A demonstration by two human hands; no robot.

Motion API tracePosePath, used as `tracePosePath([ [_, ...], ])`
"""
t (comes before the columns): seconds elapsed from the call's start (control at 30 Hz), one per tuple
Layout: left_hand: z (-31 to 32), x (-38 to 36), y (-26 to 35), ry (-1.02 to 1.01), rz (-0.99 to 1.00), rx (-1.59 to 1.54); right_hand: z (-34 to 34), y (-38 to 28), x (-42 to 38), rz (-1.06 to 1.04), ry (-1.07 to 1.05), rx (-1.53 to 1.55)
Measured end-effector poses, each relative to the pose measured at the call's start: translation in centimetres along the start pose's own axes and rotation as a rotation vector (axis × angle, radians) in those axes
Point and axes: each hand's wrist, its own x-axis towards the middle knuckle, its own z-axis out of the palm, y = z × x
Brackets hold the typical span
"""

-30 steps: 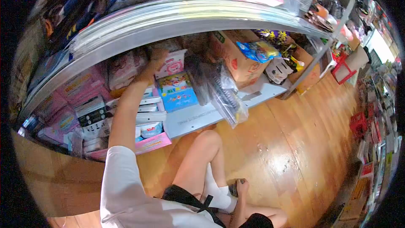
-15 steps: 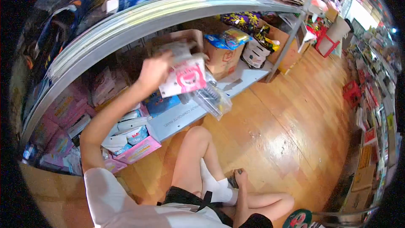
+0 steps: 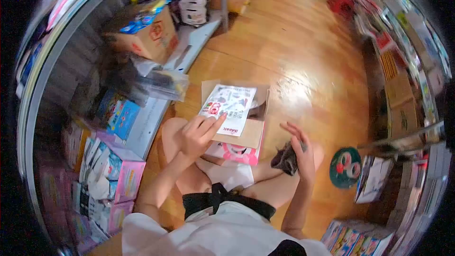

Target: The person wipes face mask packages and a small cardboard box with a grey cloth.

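An open cardboard box point(image 3: 256, 130) with a pink-and-white printed side sits on the floor at my crossed legs. Over its opening lies a white printed sheet point(image 3: 235, 106) with small pictures and a pink figure. My left hand point(image 3: 201, 135) is closed at the sheet's lower left edge, fingers bent over it. To the right of the box, my right hand point(image 3: 303, 154) has its thumb and lower fingers round a dark grey crumpled object point(image 3: 284, 159), with some fingers stretched out. What lies inside the box is mostly hidden.
At the left, a low shelf point(image 3: 149, 122) holds a brown carton point(image 3: 151, 35), a clear plastic bag point(image 3: 163, 84) and pink boxes of packets point(image 3: 128, 175). A green round item point(image 3: 345, 167) lies right of my knee. Stocked shelving lines the right side.
The pink-and-white box has moved from the shelf to my legs and stands open. My view has turned down and right. My right hand has risen from beside my foot with the dark object.
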Motion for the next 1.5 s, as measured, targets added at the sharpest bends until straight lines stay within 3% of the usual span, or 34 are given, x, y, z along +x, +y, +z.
tracePosePath([
  [0.13, 5.0, -1.8, 0.3, 0.038, 0.041, 0.012, 1.0, 2.8, 0.8, -0.231, 0.121, -0.343],
  [0.3, 11.5, -9.2, 0.0, -0.161, -0.014, -0.046, 4.7, 9.1, 0.9, -0.195, 0.282, -0.555],
  [0.37, 11.8, -10.9, 1.0, -0.225, -0.047, -0.089, 5.5, 11.7, -0.1, -0.084, 0.322, -0.565],
  [0.47, 10.5, -11.5, 2.6, -0.315, -0.123, -0.179, 5.7, 12.1, -1.4, -0.201, 0.408, -0.690],
  [0.6, 7.1, -8.2, 3.5, -0.459, -0.199, -0.461, 6.3, 9.0, -1.2, -0.139, 0.366, -0.657],
  [0.7, 6.5, -6.3, 3.0, -0.215, -0.233, -0.418, 6.3, 8.4, 0.6, -0.211, 0.218, -0.719],
  [0.83, 6.2, -3.0, 0.7, -0.047, -0.539, -0.314, 8.8, 8.7, 3.3, -0.168, 0.148, -0.842],
  [0.97, 8.0, -4.3, -2.8, -0.120, -0.626, -0.270, 10.3, 10.9, 5.5, -0.185, 0.215, -0.927],
  [1.03, 8.3, -5.7, -3.9, -0.122, -0.697, -0.332, 9.5, 11.2, 5.9, -0.289, 0.254, -0.908],
  [1.07, 8.8, -6.8, -4.4, -0.046, -0.700, -0.374, 9.0, 11.4, 5.8, -0.334, 0.267, -0.898],
  [1.17, 10.1, -9.6, -6.5, 0.046, -0.798, -0.518, 7.8, 10.3, 5.6, -0.199, 0.320, -0.770],
  [1.2, 9.7, -9.9, -6.6, -0.047, -0.908, -0.568, 7.3, 10.7, 5.9, -0.274, 0.378, -0.870],
  [1.3, 11.6, -12.4, -7.3, 0.019, -1.164, -1.036, 5.9, 10.3, 6.4, -0.050, 0.379, -0.517],
  [1.43, 13.6, -13.9, -7.5, 0.120, -1.119, -1.097, 1.8, 15.0, 9.2, 0.012, 0.536, -0.484],
  [1.5, 14.0, -14.4, -8.0, 0.090, -1.127, -1.207, 0.4, 17.6, 10.7, 0.131, 0.441, -0.560],
])
